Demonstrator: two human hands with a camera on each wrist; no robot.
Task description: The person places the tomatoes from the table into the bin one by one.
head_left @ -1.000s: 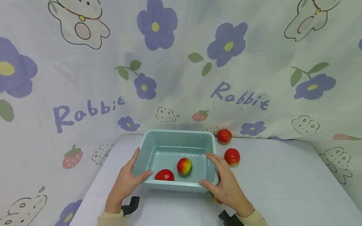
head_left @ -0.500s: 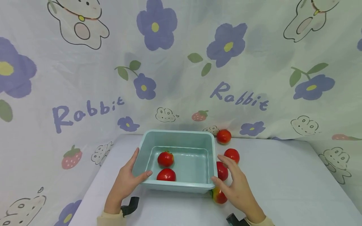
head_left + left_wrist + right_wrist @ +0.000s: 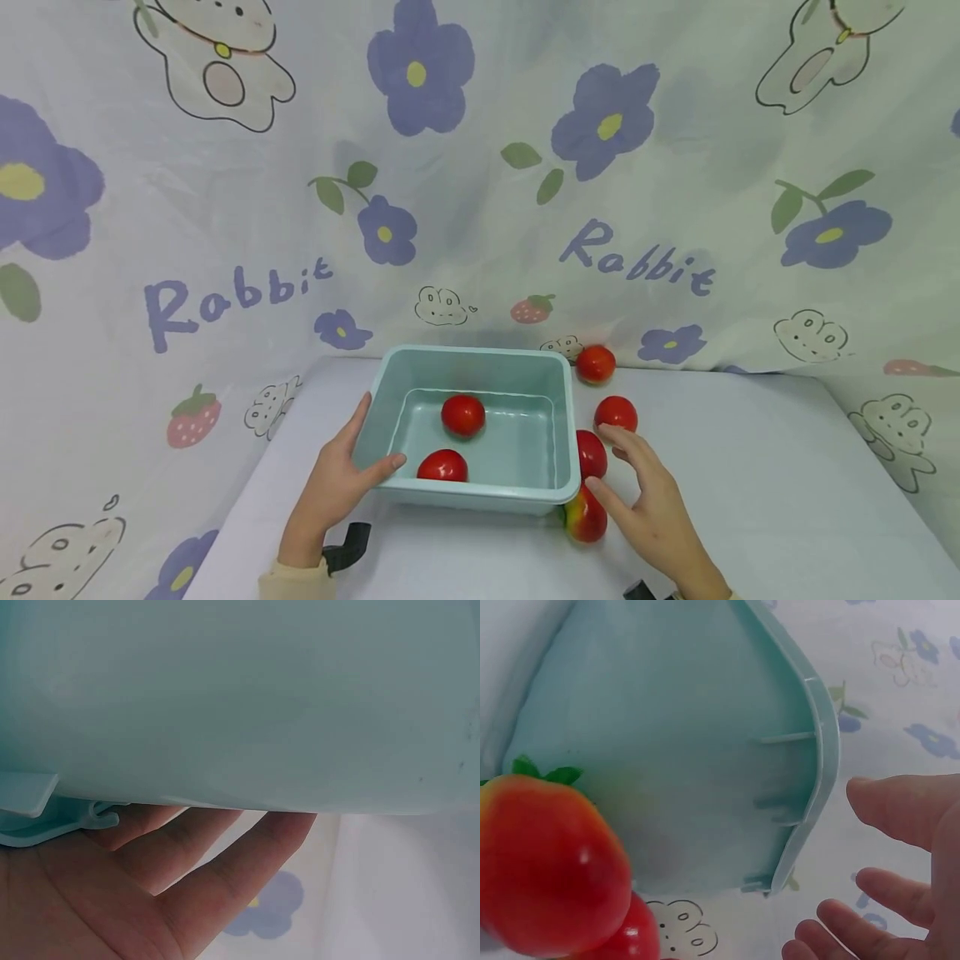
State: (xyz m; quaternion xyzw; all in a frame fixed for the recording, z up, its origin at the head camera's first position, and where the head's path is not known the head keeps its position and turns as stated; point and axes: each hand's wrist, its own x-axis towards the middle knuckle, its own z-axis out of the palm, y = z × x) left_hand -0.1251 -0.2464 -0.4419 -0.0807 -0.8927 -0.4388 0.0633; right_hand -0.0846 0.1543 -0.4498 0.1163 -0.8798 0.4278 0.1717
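A pale green plastic tub (image 3: 480, 493) sits on the white table with two red tomatoes in it, one (image 3: 462, 414) mid-floor and one (image 3: 442, 466) against the near wall. My left hand (image 3: 341, 479) grips the tub's left near corner, thumb over the rim; the left wrist view shows the fingers (image 3: 225, 862) against the tub's outer wall (image 3: 247, 697). My right hand (image 3: 651, 510) hovers open beside the tub's right side, fingers spread, close to a red and yellow tomato (image 3: 586, 517) and a red one (image 3: 591, 453). The right wrist view shows that tomato (image 3: 551, 862) by the tub wall (image 3: 705, 750).
Two more red tomatoes (image 3: 616, 412) (image 3: 596, 363) lie on the table right of the tub, towards the back. A flowered cloth backdrop (image 3: 480, 183) hangs behind the table. Black wrist mounts (image 3: 347, 543) show at the bottom edge.
My right hand has let go of the tub's right rim and moved out to the right. Inside the tub, one tomato has rolled from the near right to the middle.
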